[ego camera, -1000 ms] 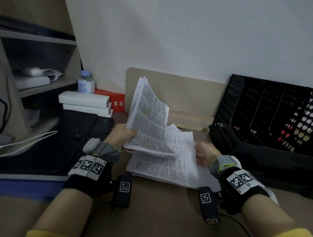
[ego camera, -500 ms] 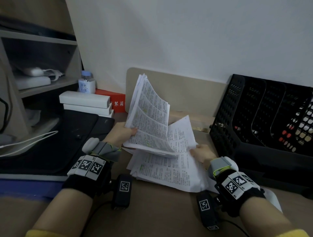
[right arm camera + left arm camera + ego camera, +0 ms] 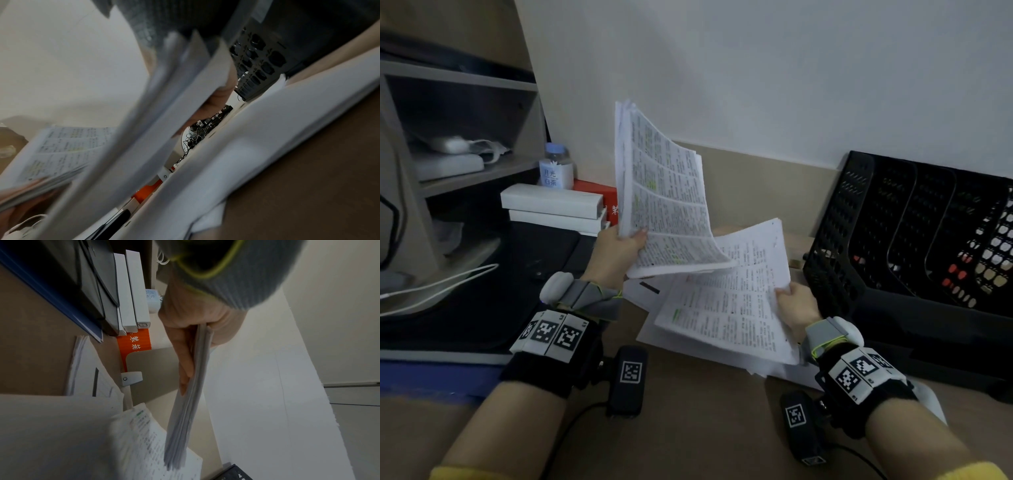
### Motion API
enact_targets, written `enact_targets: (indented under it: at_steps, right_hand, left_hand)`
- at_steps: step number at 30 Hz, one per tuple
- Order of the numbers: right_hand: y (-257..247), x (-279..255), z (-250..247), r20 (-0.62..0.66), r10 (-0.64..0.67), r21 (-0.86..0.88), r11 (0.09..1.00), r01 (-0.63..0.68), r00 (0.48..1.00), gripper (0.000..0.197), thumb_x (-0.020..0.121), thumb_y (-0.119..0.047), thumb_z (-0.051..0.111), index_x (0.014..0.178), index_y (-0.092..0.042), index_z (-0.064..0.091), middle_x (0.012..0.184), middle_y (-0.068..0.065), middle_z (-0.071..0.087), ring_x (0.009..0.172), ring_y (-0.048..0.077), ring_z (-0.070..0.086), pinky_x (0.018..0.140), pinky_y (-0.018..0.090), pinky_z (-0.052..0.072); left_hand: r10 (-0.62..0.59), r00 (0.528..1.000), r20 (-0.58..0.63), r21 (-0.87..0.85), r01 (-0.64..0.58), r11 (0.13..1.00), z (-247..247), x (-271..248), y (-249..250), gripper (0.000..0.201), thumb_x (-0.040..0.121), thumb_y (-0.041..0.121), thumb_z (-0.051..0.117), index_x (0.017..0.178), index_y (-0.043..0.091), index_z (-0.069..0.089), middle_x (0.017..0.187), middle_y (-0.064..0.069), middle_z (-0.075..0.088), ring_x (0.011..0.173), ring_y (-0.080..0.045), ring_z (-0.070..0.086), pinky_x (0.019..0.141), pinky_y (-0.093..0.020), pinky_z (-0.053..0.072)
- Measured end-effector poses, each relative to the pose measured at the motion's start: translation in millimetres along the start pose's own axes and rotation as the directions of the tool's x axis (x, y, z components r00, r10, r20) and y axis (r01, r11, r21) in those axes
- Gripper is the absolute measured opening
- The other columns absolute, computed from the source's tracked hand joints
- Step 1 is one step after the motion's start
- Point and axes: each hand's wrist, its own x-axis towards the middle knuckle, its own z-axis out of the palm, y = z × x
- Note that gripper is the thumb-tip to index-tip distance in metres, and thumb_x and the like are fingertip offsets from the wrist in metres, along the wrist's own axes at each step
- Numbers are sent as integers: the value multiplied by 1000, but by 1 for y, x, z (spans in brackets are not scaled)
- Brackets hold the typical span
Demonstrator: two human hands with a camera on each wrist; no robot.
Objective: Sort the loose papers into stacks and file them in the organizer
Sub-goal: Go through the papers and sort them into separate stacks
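Loosely, left hand (image 3: 616,251) pinching curled printed sheaf (image 3: 664,202), black mesh organizer (image 3: 914,240)

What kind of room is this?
Probably a home office or study desk: printed papers lie on a brown desk, with a black file organizer and wooden shelves against the wall.

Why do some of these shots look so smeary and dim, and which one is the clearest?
Head view: clearest but dim, straight lines bowed by the wide lens; print on the sheaf in the left hand shows yet is unreadable. Left wrist view: fairly sharp up close, the sheaf's edge softening lower down. Right wrist view: heavy blur, the papers smeared into streaks around the right hand.
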Motion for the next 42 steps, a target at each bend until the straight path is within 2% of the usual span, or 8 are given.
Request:
enact_targets:
  at_steps: [8, 14, 19, 27, 31, 34, 39, 42]
  right_hand:
    - [1, 4, 2, 27, 92, 57, 994, -93, 995, 36, 100, -15, 36, 125, 1, 57, 127, 22, 58, 112, 35, 56, 83, 34, 41]
    - [-2, -1, 3, -21, 79, 15, 997, -79, 997, 37, 100, -19, 37, 121, 3, 59, 123, 24, 59, 114, 39, 55, 93, 39, 44]
    - [-6, -2, 7, 68, 60, 199, 977, -72, 996, 30, 97, -16, 38, 90, 2, 60, 83, 20, 59, 68, 29, 56, 61, 36, 43]
    - [-3, -7, 11, 258, 174, 257, 936, -241, 950, 30, 98, -19, 43, 77, -1, 54, 64, 15, 55, 44, 23, 51, 44, 24, 41]
    - [-3, -10, 12, 325, 202, 158, 952, -264, 924, 16, 92, 0, 50, 77, -1, 50, 59, 12, 54, 46, 22, 51, 44, 24, 38]
    - [-5, -10, 12, 290, 199, 131, 961, -245, 936, 15, 89, 4, 45, 76, 2, 53, 57, 14, 55, 46, 24, 49, 44, 26, 41]
    - [-2, -3, 15, 162, 148, 176, 969, -176, 976, 24, 85, -12, 45, 88, 4, 62, 88, 25, 65, 79, 38, 66, 67, 41, 52]
    - [-3, -3, 15, 195, 156, 178, 965, -192, 968, 23, 90, -24, 59, 83, -3, 64, 87, 16, 68, 80, 32, 66, 71, 39, 55]
  left_hand:
    - [36, 998, -46, -84, -39, 996, -3, 2, 9, 32, 93, 10, 61, 124, 4, 59, 115, -13, 66, 106, -29, 64, 96, -46, 51]
    - [52, 997, -48, -93, -56, 994, -4, 4, 10, 24, 93, 12, 62, 116, 10, 62, 112, -13, 67, 106, -30, 65, 96, -49, 51]
    - [56, 998, -38, -97, -60, 993, -5, 3, 10, 13, 93, 11, 61, 106, 13, 63, 103, -11, 66, 104, -30, 64, 97, -49, 51]
    - [62, 998, -8, -131, -63, 989, -2, 2, 7, 31, 95, 9, 58, 125, 3, 57, 103, -7, 66, 91, -21, 65, 78, -33, 54]
    - [65, 998, -3, -142, -64, 988, 0, 2, 6, 24, 95, 9, 58, 119, 7, 59, 95, -3, 66, 87, -19, 65, 74, -31, 54]
    - [59, 998, -10, -133, -59, 989, 0, 4, 3, 31, 95, 10, 59, 125, 3, 57, 106, -10, 67, 90, -21, 65, 73, -31, 55]
    - [72, 997, -16, -76, -73, 994, 1, 7, 0, 39, 94, 13, 60, 132, 3, 52, 100, -5, 67, 83, -15, 66, 64, -24, 57]
    - [69, 997, -21, -75, -70, 995, 1, 8, -1, 40, 94, 13, 60, 132, 3, 52, 97, -2, 67, 83, -14, 66, 63, -24, 57]
